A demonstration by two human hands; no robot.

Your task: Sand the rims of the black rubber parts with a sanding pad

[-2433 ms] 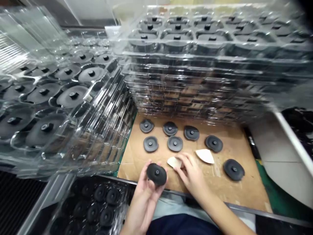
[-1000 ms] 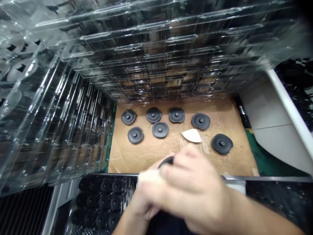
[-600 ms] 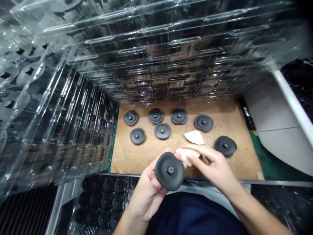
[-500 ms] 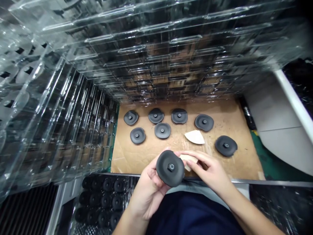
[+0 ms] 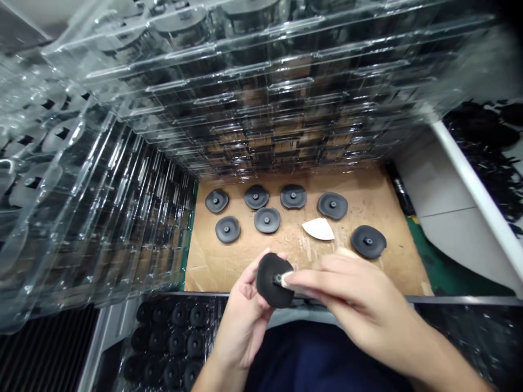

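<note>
My left hand (image 5: 244, 316) holds a round black disc (image 5: 270, 281) with a small centre stud, just over the near edge of a brown cardboard sheet (image 5: 379, 212). My right hand (image 5: 354, 302) lies across the disc's right side, fingertips on the stud, with a pale wedge-shaped piece (image 5: 346, 252) showing behind the knuckles. Several more black discs (image 5: 266, 220) lie in two rows on the cardboard, one apart at the right (image 5: 368, 241). A second pale wedge (image 5: 318, 229) rests between them.
Tall stacks of clear plastic trays (image 5: 261, 103) wall in the cardboard at the back and at the left (image 5: 81, 207). A tray of black parts (image 5: 171, 337) sits low at the left by my lap. A white panel (image 5: 449, 218) and green mat (image 5: 429, 261) lie at the right.
My right hand has come over the disc from its right side and now covers part of it with fingertips on the stud. The left hand keeps the disc in about the same place.
</note>
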